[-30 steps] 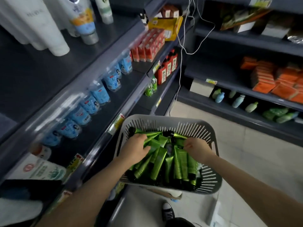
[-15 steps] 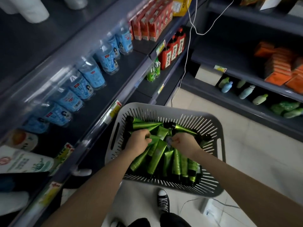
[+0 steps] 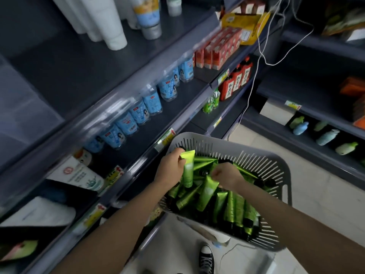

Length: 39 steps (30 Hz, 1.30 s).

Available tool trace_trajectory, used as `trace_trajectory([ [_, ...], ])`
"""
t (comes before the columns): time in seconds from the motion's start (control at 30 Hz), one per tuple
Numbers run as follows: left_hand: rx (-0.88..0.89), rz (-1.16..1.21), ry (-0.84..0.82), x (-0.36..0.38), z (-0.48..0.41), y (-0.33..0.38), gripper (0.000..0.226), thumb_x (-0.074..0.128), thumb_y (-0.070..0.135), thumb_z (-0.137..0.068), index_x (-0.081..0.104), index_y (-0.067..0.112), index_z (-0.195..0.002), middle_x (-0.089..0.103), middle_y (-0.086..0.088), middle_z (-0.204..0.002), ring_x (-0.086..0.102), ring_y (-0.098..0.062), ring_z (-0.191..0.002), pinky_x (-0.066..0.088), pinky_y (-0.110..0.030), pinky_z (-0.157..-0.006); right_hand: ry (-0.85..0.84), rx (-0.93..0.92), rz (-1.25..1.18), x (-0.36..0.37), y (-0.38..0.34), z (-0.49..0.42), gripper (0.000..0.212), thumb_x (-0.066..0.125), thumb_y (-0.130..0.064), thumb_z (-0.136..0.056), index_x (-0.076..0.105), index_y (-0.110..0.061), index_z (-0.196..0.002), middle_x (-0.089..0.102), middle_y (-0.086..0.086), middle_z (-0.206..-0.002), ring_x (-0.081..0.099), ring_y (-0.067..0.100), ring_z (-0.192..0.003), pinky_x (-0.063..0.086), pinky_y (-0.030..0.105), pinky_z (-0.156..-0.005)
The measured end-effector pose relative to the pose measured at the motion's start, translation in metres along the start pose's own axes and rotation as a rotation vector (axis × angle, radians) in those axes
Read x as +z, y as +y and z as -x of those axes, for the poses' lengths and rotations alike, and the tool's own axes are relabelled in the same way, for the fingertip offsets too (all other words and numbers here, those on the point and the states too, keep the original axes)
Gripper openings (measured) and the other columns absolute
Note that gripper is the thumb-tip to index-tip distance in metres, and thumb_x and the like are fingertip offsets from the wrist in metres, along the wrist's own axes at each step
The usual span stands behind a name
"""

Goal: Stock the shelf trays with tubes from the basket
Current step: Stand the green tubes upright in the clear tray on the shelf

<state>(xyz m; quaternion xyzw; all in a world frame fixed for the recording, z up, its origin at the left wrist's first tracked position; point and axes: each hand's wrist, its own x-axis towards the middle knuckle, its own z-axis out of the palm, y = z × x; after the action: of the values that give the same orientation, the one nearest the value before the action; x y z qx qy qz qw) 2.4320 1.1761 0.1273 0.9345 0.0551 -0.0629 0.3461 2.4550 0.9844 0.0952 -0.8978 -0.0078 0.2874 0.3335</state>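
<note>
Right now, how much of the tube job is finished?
Barely started. Done: I can't spot any of these tubes on the shelves. In hand: the left hand holds one green tube raised above the pile, and the right hand seems to pinch a second tube. Left: the basket is heaped with tubes, all to be shelved.
</note>
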Motion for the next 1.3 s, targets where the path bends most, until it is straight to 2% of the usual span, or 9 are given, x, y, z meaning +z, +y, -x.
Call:
trace_trajectory([
  [0.2,0.028,0.027,0.088,-0.054,0.009,0.024,0.006,0.055,0.008,-0.090,0.056,0.010,-0.095,0.059,-0.008,-0.081,0.057,-0.025,-0.078,0.042,-0.032,-0.065,0.116,-0.295,0.197,-0.066,-0.070,0.020,0.011,0.060,-0.006,-0.081,0.069,-0.010,-0.085,0.064,0.003,-0.085,0.056,0.017,-0.085,0.031,0.020,-0.066],
  [0.37,0.091,0.094,0.266,-0.123,0.017,0.063,0.016,0.058,0.008,-0.085,0.052,0.018,-0.074,0.055,0.000,-0.070,0.055,-0.022,-0.072,0.043,-0.031,-0.062,0.210,-0.532,0.115,-0.123,-0.153,0.059,0.013,0.056,-0.005,-0.087,0.058,-0.013,-0.077,0.054,-0.009,-0.069,0.051,0.012,-0.067,0.040,0.026,-0.061],
  [0.53,0.155,0.182,0.531,-0.205,0.036,0.104,0.006,0.056,0.010,-0.084,0.056,0.015,-0.080,0.054,0.000,-0.065,0.059,-0.027,-0.068,0.051,-0.045,-0.066,0.348,-0.809,0.091,-0.155,-0.234,0.096,0.019,0.059,-0.006,-0.085,0.061,-0.019,-0.071,0.057,-0.009,-0.067,0.052,0.008,-0.064,0.042,0.026,-0.066],
  [0.63,0.191,0.198,0.626,-0.250,0.051,0.113,0.005,0.055,0.015,-0.087,0.057,0.016,-0.082,0.060,-0.006,-0.072,0.062,-0.030,-0.072,0.054,-0.051,-0.069,0.407,-0.929,0.051,-0.164,-0.278,0.114,0.011,0.062,-0.006,-0.086,0.071,-0.010,-0.081,0.059,-0.011,-0.068,0.053,0.006,-0.066,0.044,0.026,-0.069],
  [0.8,0.183,0.107,0.689,-0.319,0.079,0.103,0.009,0.059,0.020,-0.087,0.064,0.014,-0.082,0.068,-0.009,-0.076,0.064,-0.028,-0.074,0.055,-0.047,-0.071,0.381,-0.975,-0.068,-0.165,-0.340,0.122,0.020,0.063,-0.007,-0.086,0.067,-0.020,-0.071,0.059,-0.016,-0.051,0.054,-0.002,-0.054,0.044,0.025,-0.061],
  [0.87,0.169,0.071,0.713,-0.348,0.091,0.093,0.009,0.061,0.017,-0.085,0.066,0.014,-0.079,0.068,-0.010,-0.072,0.065,-0.028,-0.071,0.055,-0.044,-0.071,0.378,-0.987,-0.090,-0.157,-0.364,0.122,0.018,0.065,-0.009,-0.086,0.068,-0.020,-0.073,0.064,-0.012,-0.059,0.059,0.002,-0.061,0.051,0.031,-0.065],
  [0.97,0.134,0.091,0.735,-0.390,0.107,0.076,0.009,0.062,0.013,-0.085,0.068,0.010,-0.080,0.070,-0.013,-0.074,0.070,-0.022,-0.066,0.058,-0.041,-0.070,0.392,-1.034,-0.090,-0.142,-0.401,0.126,0.015,0.066,-0.010,-0.085,0.070,-0.019,-0.074,0.069,0.004,-0.074,0.065,0.024,-0.077,0.054,0.045,-0.080],
  [1.17,0.140,-0.035,0.863,-0.468,0.125,0.043,0.008,0.062,0.013,-0.085,0.068,0.012,-0.082,0.070,-0.007,-0.076,0.069,-0.014,-0.064,0.059,-0.032,-0.068,0.405,-1.109,-0.154,-0.113,-0.464,0.124,0.014,0.063,-0.009,-0.085,0.071,-0.013,-0.075,0.070,0.001,-0.078,0.066,0.025,-0.079,0.054,0.048,-0.081],
  [1.3,0.090,-0.190,0.918,-0.505,0.126,0.004,0.005,0.062,0.013,-0.083,0.066,0.012,-0.082,0.066,0.000,-0.073,0.067,-0.018,-0.068,0.055,-0.035,-0.072,0.376,-1.137,-0.175,-0.086,-0.509,0.110,0.012,0.064,-0.007,-0.084,0.072,-0.013,-0.076,0.067,-0.005,-0.074,0.065,0.022,-0.080,0.054,0.049,-0.082],
])
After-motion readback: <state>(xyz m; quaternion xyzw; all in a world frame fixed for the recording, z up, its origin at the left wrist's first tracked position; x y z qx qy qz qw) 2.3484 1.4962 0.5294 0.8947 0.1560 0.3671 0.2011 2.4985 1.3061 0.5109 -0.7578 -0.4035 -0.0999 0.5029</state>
